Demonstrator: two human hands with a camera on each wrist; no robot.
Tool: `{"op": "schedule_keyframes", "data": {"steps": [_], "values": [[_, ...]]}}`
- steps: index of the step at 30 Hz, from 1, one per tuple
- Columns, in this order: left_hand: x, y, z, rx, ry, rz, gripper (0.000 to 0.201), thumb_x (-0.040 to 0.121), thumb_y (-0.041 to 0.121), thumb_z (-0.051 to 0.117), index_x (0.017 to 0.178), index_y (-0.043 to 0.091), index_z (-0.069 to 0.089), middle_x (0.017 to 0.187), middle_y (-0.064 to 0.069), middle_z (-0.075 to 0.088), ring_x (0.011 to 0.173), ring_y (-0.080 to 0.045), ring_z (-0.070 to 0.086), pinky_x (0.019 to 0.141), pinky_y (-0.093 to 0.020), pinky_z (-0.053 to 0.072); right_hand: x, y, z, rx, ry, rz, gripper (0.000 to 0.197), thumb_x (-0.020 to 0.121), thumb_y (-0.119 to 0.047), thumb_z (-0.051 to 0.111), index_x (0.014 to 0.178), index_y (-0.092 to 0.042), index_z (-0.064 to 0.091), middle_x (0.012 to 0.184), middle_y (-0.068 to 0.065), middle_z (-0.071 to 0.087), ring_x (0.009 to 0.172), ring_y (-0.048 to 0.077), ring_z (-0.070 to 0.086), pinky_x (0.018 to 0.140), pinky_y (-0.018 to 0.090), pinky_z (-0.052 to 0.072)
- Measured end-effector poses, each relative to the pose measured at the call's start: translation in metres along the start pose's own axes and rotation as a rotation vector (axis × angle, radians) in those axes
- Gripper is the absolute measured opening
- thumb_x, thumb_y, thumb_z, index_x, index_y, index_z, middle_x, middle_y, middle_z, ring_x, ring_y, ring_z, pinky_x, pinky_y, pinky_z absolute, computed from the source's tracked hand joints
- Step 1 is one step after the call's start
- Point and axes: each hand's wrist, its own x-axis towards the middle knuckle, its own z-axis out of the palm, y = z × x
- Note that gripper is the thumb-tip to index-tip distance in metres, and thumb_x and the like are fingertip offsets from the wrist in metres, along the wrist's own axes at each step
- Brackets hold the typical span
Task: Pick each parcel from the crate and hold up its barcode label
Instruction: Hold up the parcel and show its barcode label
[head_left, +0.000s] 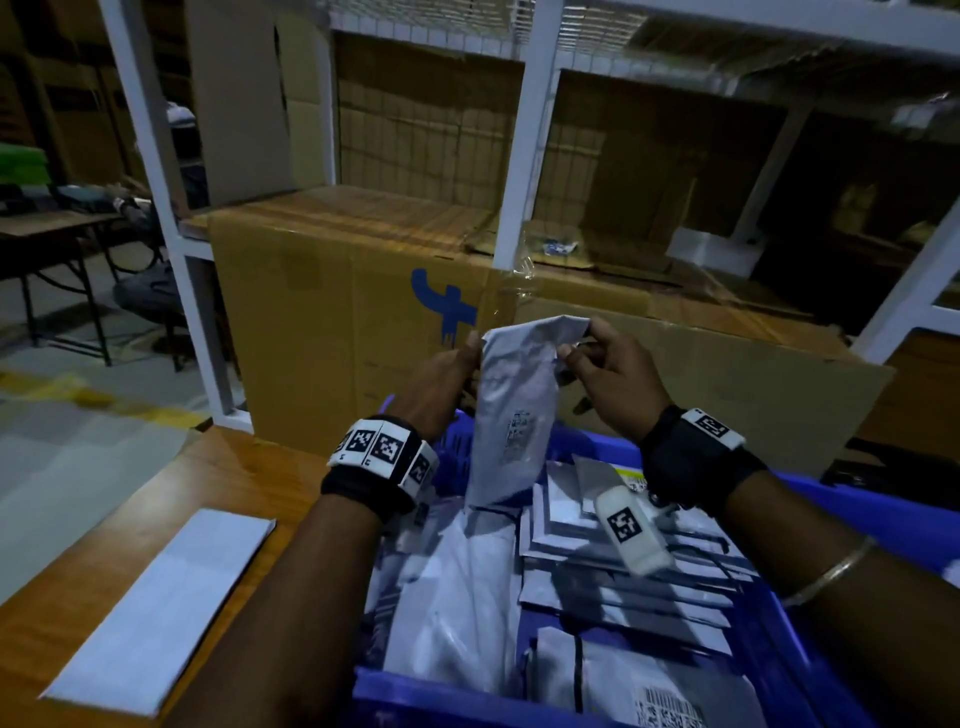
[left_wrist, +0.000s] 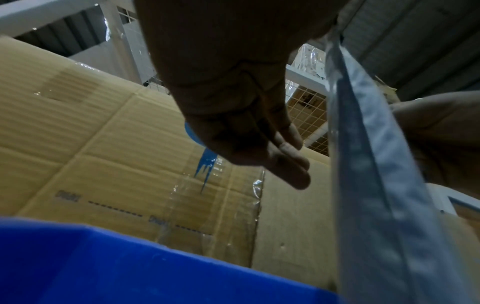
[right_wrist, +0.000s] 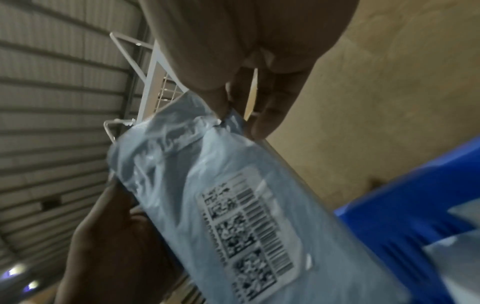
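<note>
I hold a grey plastic parcel upright above the blue crate. My right hand pinches its crumpled top right corner between thumb and forefinger, which the right wrist view shows plainly on the parcel. My left hand holds the parcel's upper left edge, thumb in front and fingers fairly straight behind it. The white barcode label faces me; in the right wrist view the label shows several code blocks. The left wrist view sees the parcel edge-on.
Several more grey parcels fill the crate, one with a barcode label at the front. Large cardboard boxes and a white shelf frame stand right behind. A white flat sheet lies on the wooden table to the left.
</note>
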Motion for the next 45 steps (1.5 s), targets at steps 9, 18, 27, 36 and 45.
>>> {"op": "schedule_keyframes", "data": {"steps": [9, 18, 27, 36, 45], "values": [[0.006, -0.016, 0.0, 0.066, 0.026, 0.161, 0.033, 0.075, 0.033, 0.078, 0.095, 0.007, 0.072, 0.088, -0.004, 0.075, 0.081, -0.014, 0.071, 0.073, -0.039, 0.058, 0.007, -0.004, 0.004, 0.106, 0.054, 0.065, 0.011, 0.097, -0.011, 0.056, 0.105, -0.013, 0.063, 0.078, 0.013, 0.07, 0.061, 0.02, 0.066, 0.044, 0.027, 0.046], [0.006, -0.015, 0.008, -0.13, 0.029, 0.126, 0.015, 0.082, 0.007, 0.074, 0.096, 0.009, 0.069, 0.092, -0.007, 0.074, 0.082, -0.016, 0.069, 0.073, -0.034, 0.057, -0.015, 0.015, 0.002, 0.197, -0.015, 0.105, 0.02, 0.092, -0.009, 0.066, 0.103, -0.002, 0.051, 0.08, 0.036, 0.044, 0.063, 0.024, 0.047, 0.04, 0.021, 0.038], [0.004, -0.008, 0.017, -0.368, 0.009, 0.121, 0.021, 0.089, 0.0, 0.061, 0.109, -0.009, 0.062, 0.096, -0.017, 0.07, 0.083, -0.02, 0.068, 0.068, -0.029, 0.055, -0.044, 0.044, 0.008, 0.262, -0.089, 0.165, 0.018, 0.087, -0.014, 0.072, 0.095, -0.003, 0.062, 0.081, 0.023, 0.064, 0.071, 0.016, 0.055, 0.05, 0.023, 0.04], [0.001, -0.001, 0.017, -0.346, 0.08, 0.129, 0.01, 0.092, 0.005, 0.059, 0.101, 0.003, 0.063, 0.074, 0.007, 0.073, 0.065, -0.005, 0.067, 0.048, -0.019, 0.049, -0.048, 0.058, 0.006, 0.328, -0.085, 0.144, 0.006, 0.09, -0.01, 0.067, 0.095, -0.006, 0.067, 0.086, 0.013, 0.07, 0.075, 0.014, 0.065, 0.058, 0.026, 0.051], [0.003, -0.002, 0.013, -0.402, 0.129, 0.126, 0.016, 0.096, 0.006, 0.054, 0.106, -0.002, 0.062, 0.083, 0.0, 0.075, 0.074, -0.016, 0.071, 0.057, -0.026, 0.054, -0.05, 0.064, 0.003, 0.404, -0.143, 0.189, 0.032, 0.085, -0.007, 0.073, 0.114, -0.003, 0.059, 0.1, 0.014, 0.073, 0.087, 0.017, 0.069, 0.073, 0.033, 0.056]]}}
